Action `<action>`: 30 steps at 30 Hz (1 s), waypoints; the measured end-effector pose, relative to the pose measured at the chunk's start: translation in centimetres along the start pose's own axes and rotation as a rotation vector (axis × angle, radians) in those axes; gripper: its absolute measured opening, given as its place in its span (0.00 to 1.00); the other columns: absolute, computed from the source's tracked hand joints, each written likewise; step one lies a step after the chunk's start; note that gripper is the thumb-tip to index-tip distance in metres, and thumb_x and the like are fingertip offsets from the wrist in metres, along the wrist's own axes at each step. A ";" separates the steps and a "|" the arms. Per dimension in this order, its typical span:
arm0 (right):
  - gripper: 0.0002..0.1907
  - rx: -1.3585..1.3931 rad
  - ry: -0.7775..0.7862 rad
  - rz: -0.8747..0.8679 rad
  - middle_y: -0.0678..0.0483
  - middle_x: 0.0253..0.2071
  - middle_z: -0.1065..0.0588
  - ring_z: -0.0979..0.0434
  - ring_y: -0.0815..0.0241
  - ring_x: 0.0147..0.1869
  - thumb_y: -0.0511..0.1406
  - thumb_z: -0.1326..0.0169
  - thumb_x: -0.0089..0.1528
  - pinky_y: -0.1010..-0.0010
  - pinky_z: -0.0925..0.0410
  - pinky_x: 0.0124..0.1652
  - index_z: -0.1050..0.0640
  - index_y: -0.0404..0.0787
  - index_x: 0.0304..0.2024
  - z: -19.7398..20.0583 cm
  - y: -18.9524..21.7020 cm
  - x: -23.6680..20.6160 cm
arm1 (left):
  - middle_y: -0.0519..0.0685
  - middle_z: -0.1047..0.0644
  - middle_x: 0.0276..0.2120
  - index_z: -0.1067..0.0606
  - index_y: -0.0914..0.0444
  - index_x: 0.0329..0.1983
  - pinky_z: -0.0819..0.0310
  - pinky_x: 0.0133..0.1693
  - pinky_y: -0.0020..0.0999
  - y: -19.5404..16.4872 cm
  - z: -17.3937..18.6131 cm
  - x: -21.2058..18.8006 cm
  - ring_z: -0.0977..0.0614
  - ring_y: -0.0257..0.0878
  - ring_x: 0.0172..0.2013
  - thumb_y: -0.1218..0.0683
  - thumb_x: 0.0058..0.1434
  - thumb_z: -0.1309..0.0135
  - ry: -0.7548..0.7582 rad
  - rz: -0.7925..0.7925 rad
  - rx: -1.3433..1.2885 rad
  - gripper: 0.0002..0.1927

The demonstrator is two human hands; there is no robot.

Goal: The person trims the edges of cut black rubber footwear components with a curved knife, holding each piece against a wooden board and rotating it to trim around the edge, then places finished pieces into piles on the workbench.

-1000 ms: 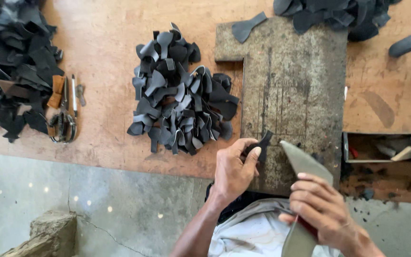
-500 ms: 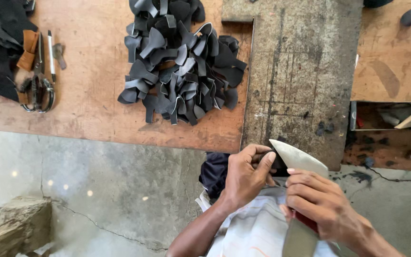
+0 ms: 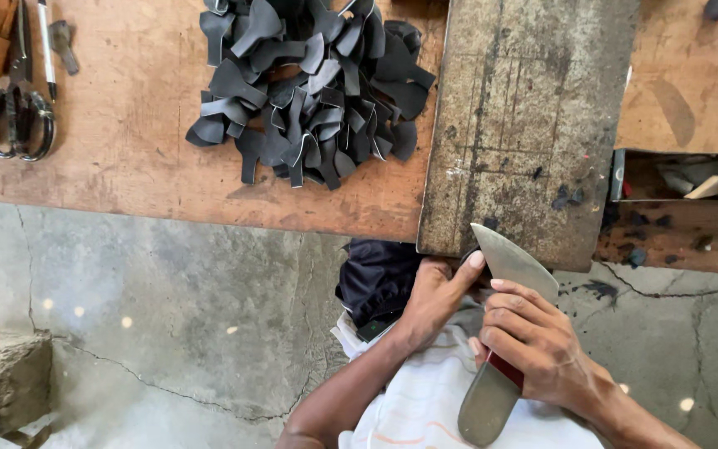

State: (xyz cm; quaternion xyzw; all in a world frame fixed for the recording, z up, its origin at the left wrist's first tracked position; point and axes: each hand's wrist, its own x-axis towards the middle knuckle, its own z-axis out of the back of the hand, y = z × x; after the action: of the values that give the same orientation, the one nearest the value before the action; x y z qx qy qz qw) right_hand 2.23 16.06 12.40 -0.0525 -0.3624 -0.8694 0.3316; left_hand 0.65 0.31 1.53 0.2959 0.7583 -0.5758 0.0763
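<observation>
Gripping a broad metal blade [image 3: 510,264] by its red-wrapped middle, the right hand [image 3: 533,349] was clenched around it near the front edge of the grey cutting slab [image 3: 533,125]. The left hand [image 3: 434,295] pinched a small dark piece [image 3: 469,254] against the blade's tip, though most of that piece was hidden. Judging by the heap of black cut shapes [image 3: 313,87] lying on the wooden table [image 3: 118,158] just beside the slab, many pieces seemed already cut, and this one looked only partly trimmed. Scissors [image 3: 18,116] lay well apart at the left.
</observation>
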 end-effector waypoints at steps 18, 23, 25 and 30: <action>0.12 0.075 0.088 -0.023 0.54 0.29 0.27 0.23 0.54 0.44 0.38 0.37 0.55 0.51 0.35 0.63 0.26 0.40 0.25 0.4 0.8 -2.6 | 0.44 0.21 0.29 0.22 0.70 0.37 0.29 0.28 0.25 0.7 -3.1 0.3 0.23 0.28 0.27 0.52 0.76 0.50 -0.089 -0.056 -0.246 0.17; 0.12 0.000 0.166 0.004 0.53 0.28 0.28 0.23 0.50 0.44 0.38 0.37 0.55 0.50 0.36 0.63 0.26 0.39 0.25 1.0 1.0 -2.6 | 0.44 0.20 0.27 0.21 0.69 0.36 0.28 0.27 0.25 -0.1 -2.8 0.4 0.22 0.29 0.25 0.52 0.73 0.49 -0.071 -0.028 -0.271 0.17; 0.12 0.001 0.177 0.010 0.53 0.28 0.28 0.22 0.50 0.45 0.38 0.38 0.56 0.49 0.36 0.63 0.27 0.40 0.25 1.0 1.0 -2.5 | 0.46 0.20 0.27 0.21 0.70 0.36 0.27 0.27 0.26 -0.3 -2.7 0.1 0.22 0.29 0.25 0.51 0.74 0.49 -0.036 -0.030 -0.266 0.17; 0.10 -0.029 0.241 0.016 0.53 0.27 0.28 0.22 0.51 0.43 0.37 0.39 0.56 0.49 0.36 0.63 0.26 0.40 0.26 1.0 1.3 -2.8 | 0.46 0.19 0.32 0.20 0.70 0.40 0.24 0.33 0.26 0.0 -2.5 -0.2 0.21 0.29 0.31 0.53 0.74 0.49 -0.001 -0.063 -0.271 0.15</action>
State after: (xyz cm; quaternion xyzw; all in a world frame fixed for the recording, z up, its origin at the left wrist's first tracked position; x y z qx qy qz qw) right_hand 5.05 17.61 12.93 0.0446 -0.3071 -0.8719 0.3789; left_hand 1.41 2.53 2.47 0.2589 0.8379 -0.4705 0.0978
